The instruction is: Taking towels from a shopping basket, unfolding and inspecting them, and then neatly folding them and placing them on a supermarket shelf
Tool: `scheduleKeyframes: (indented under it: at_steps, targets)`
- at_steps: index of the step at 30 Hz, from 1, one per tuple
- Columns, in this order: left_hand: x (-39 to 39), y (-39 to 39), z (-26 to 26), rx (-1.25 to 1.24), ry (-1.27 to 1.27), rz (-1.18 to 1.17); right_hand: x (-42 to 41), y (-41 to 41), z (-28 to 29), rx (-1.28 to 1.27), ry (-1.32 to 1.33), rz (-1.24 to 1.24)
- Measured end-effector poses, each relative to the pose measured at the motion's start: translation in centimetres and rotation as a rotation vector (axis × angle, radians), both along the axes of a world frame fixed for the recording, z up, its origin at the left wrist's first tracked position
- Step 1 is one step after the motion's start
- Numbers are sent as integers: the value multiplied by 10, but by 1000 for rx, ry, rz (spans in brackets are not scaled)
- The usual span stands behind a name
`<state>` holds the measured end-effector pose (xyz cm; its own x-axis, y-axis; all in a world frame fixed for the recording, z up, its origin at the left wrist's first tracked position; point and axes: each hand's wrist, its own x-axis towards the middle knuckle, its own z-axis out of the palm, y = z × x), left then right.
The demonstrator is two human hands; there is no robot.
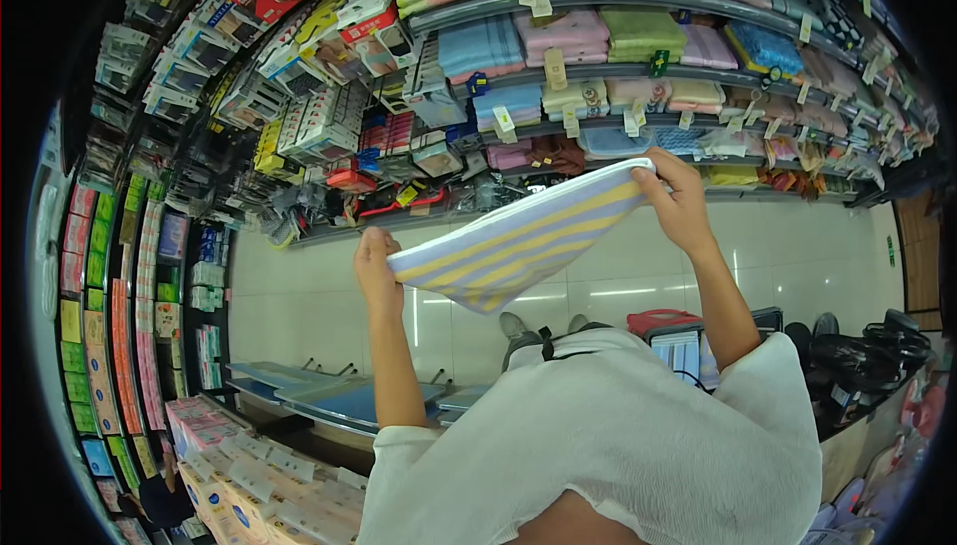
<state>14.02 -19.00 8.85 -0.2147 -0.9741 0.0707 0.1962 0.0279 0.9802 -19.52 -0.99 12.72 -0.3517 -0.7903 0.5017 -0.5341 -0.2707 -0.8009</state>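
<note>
A towel with yellow and lavender stripes and a white edge (516, 238) is stretched between my two hands, above the tiled floor. My left hand (379, 264) grips its lower left corner. Higher up at the right, my right hand (673, 197) pinches the other end of the white edge between thumb and fingers. The cloth hangs in a slanting fold that comes to a point below. Beyond it, stacks of folded towels, among them a blue one (478, 44) and a green one (643, 33), lie on the shelves.
Boxed underwear (321, 122) fills the shelves at the left. A red basket (662, 318) holding striped cloth stands beside me at the right. Glass shelf panels (351, 395) and stacked tissue packs (247, 485) are at the lower left. A person (164, 496) is at the far lower left.
</note>
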Motion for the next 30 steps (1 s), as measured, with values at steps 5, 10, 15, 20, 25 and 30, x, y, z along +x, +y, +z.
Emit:
scheduleKeyframes:
  at_steps: [5,10,15,20,25,30]
  targets:
    - [-2,4,9,167,268,-524,-3,7,12,9,30,-108]
    - [4,21,38,285,356,-964,-16,34,36,50,-39,-129]
    - [8,26,37,177,496,-912,-24,51,47,86,-237,203]
    - [-28,0,-34,173,-107,-256,-15,-9,-16,242,100,-373]
    - [-45,15,-51,102,-237,-97,3,-10,-46,248,-4,-391]
    - [-83,43,-67,133,-64,-49,46,-28,-70,94,-2,-349]
